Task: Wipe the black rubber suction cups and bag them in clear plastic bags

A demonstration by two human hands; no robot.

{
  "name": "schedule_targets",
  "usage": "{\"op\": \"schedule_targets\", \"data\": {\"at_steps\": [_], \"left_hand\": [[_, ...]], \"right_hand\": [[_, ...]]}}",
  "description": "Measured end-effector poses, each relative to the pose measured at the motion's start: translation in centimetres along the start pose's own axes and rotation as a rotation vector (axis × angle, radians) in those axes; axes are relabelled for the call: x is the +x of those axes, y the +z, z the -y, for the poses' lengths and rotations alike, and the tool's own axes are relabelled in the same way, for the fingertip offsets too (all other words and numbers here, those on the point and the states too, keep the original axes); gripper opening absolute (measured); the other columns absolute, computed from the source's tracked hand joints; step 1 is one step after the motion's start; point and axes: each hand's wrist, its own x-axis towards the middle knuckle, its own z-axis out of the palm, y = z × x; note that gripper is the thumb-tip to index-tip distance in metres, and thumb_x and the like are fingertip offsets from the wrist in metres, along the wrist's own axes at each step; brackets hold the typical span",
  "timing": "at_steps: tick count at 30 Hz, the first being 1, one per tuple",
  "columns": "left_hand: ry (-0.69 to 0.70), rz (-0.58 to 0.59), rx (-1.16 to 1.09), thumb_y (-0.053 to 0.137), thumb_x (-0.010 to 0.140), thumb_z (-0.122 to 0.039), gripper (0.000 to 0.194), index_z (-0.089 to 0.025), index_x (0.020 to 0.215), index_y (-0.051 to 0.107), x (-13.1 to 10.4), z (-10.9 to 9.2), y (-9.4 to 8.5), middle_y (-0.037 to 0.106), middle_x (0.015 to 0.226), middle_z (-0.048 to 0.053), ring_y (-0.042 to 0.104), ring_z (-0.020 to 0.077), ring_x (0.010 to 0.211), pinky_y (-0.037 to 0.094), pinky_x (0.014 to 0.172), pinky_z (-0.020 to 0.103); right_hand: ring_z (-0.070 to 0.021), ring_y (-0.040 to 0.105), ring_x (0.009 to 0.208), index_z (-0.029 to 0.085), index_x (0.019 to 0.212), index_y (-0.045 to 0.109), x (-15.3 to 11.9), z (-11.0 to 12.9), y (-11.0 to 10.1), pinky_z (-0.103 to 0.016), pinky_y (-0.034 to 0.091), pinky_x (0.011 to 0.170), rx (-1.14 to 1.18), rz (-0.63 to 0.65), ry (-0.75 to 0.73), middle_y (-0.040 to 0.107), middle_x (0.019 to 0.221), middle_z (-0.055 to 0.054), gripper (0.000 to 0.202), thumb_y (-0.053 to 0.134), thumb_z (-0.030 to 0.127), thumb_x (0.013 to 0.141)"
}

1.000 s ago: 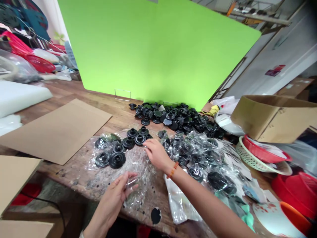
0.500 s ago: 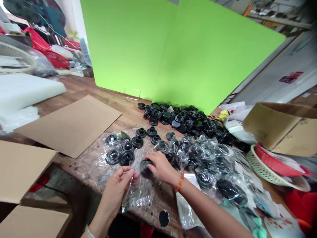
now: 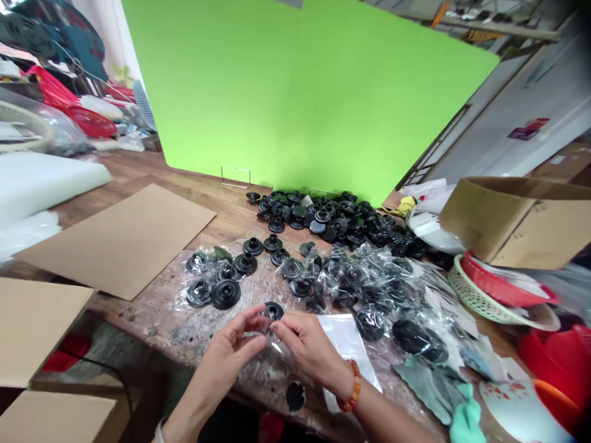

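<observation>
At the table's front edge, a round black part (image 3: 273, 311) sits between my two hands, with a clear plastic bag (image 3: 272, 363) hanging below it. My left hand (image 3: 237, 341) is at the part's left side, its thumb and fingers apart around the bag's edge. My right hand (image 3: 307, 344), with an orange bead bracelet, pinches the bag at the part's lower right. Just beyond lie loose black parts (image 3: 226, 294) and several bagged ones (image 3: 199, 292). A stack of flat clear bags (image 3: 348, 344) is partly under my right wrist.
Bagged black parts (image 3: 369, 277) heap up at the right, with loose ones (image 3: 323, 214) behind, before a green panel (image 3: 286, 92). Flat cardboard (image 3: 124, 240) lies left. Right are a cardboard box (image 3: 540, 227), baskets (image 3: 484, 301) and a green cloth (image 3: 429, 381).
My hands have come together around the black part, and the bag has bunched below them. My right hand has drawn nearer the front edge. The view has shifted slightly.
</observation>
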Motion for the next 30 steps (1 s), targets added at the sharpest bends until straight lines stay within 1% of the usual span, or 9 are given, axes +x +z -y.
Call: {"op": "schedule_targets", "data": {"at_steps": [5, 9, 11, 16, 19, 22, 24, 27, 30], "left_hand": [[-0.128, -0.102, 0.055, 0.079, 0.068, -0.036, 0.027, -0.017, 0.086, 0.071, -0.1, 0.7, 0.3, 0.067, 0.068, -0.001, 0.055, 0.011, 0.059, 0.043, 0.056, 0.02], [-0.178, 0.102, -0.076, 0.072, 0.076, -0.039, 0.024, -0.017, 0.073, 0.063, -0.6, 1.1, 0.9, 0.061, 0.065, -0.001, 0.05, 0.0102, 0.059, 0.039, 0.058, 0.021], [-0.22, 0.213, -0.238, 0.069, 0.08, -0.036, 0.02, -0.018, 0.077, 0.061, -0.7, 1.0, 0.6, 0.062, 0.074, 0.0, 0.052, 0.0117, 0.066, 0.041, 0.065, 0.023], [-0.208, 0.45, -0.279, 0.064, 0.084, -0.036, 0.022, -0.018, 0.075, 0.056, -0.5, 0.7, -1.6, 0.054, 0.069, -0.001, 0.044, 0.0108, 0.063, 0.036, 0.061, 0.022], [-0.139, 0.352, -0.06, 0.062, 0.086, -0.036, 0.022, -0.019, 0.075, 0.054, -0.2, 0.2, -2.6, 0.048, 0.066, -0.004, 0.037, 0.0092, 0.059, 0.03, 0.056, 0.019], [-0.033, 0.204, 0.187, 0.065, 0.083, -0.037, 0.02, -0.019, 0.077, 0.058, 0.2, -0.4, -3.3, 0.048, 0.067, -0.004, 0.04, 0.0099, 0.062, 0.032, 0.058, 0.019], [-0.002, 0.16, 0.297, 0.066, 0.081, -0.038, 0.018, -0.021, 0.087, 0.064, 0.3, -0.7, -3.8, 0.054, 0.07, -0.003, 0.046, 0.0117, 0.065, 0.036, 0.061, 0.02], [0.055, 0.145, 0.456, 0.064, 0.081, -0.039, 0.022, -0.021, 0.094, 0.068, 0.4, -0.8, -4.3, 0.064, 0.078, 0.001, 0.056, 0.017, 0.074, 0.041, 0.069, 0.025], [0.177, 0.09, 0.637, 0.062, 0.082, -0.033, 0.014, -0.021, 0.082, 0.069, 0.2, -1.1, -4.1, 0.069, 0.079, 0.003, 0.06, 0.0202, 0.077, 0.044, 0.073, 0.028]], "right_hand": [[-0.0113, 0.049, 0.069, 0.015, 0.061, 0.057, -0.7, 0.0, -0.5, -0.023, 0.036, 0.062, 0.318, -0.085, 0.063, 0.058, 0.075, -0.002, 0.037, 0.053, 0.036, 0.092], [-0.006, 0.037, 0.046, 0.016, 0.065, 0.054, -1.1, -1.0, 0.0, -0.019, 0.019, 0.039, 0.948, 0.12, 0.405, 0.057, 0.066, 0.0, 0.037, 0.062, 0.049, 0.082], [-0.005, 0.031, 0.038, 0.017, 0.059, 0.047, -1.2, -1.7, 0.4, -0.019, 0.013, 0.036, 1.077, 0.227, 0.527, 0.053, 0.054, 0.002, 0.047, 0.06, 0.057, 0.08], [-0.0073, 0.039, 0.037, 0.017, 0.047, 0.048, -0.7, -2.2, 0.2, -0.022, 0.026, 0.041, 0.852, 0.304, 0.373, 0.055, 0.047, -0.002, 0.06, 0.047, 0.061, 0.087], [-0.0127, 0.053, 0.054, 0.016, 0.057, 0.063, 0.5, -1.6, -0.8, -0.026, 0.041, 0.056, 0.496, 0.186, 0.123, 0.065, 0.064, -0.006, 0.056, 0.04, 0.049, 0.095], [-0.0202, 0.061, 0.096, 0.017, 0.099, 0.07, 2.0, -2.2, -1.2, -0.034, 0.046, 0.088, 0.039, -0.02, -0.131, 0.067, 0.106, -0.011, 0.024, 0.048, 0.021, 0.09], [-0.0219, 0.055, 0.114, 0.019, 0.117, 0.064, 2.9, -3.3, -0.9, -0.036, 0.041, 0.099, -0.153, 0.071, -0.257, 0.057, 0.127, -0.012, 0.039, 0.049, 0.007, 0.083], [-0.0202, 0.059, 0.106, 0.019, 0.113, 0.066, 3.7, -4.6, -0.4, -0.033, 0.046, 0.094, -0.221, 0.242, -0.325, 0.063, 0.117, -0.011, 0.042, 0.047, 0.0, 0.08], [-0.0209, 0.061, 0.096, 0.018, 0.105, 0.067, 3.9, -4.1, -0.7, -0.035, 0.048, 0.089, -0.177, -0.009, -0.238, 0.066, 0.103, -0.01, 0.03, 0.053, 0.006, 0.081]]}}
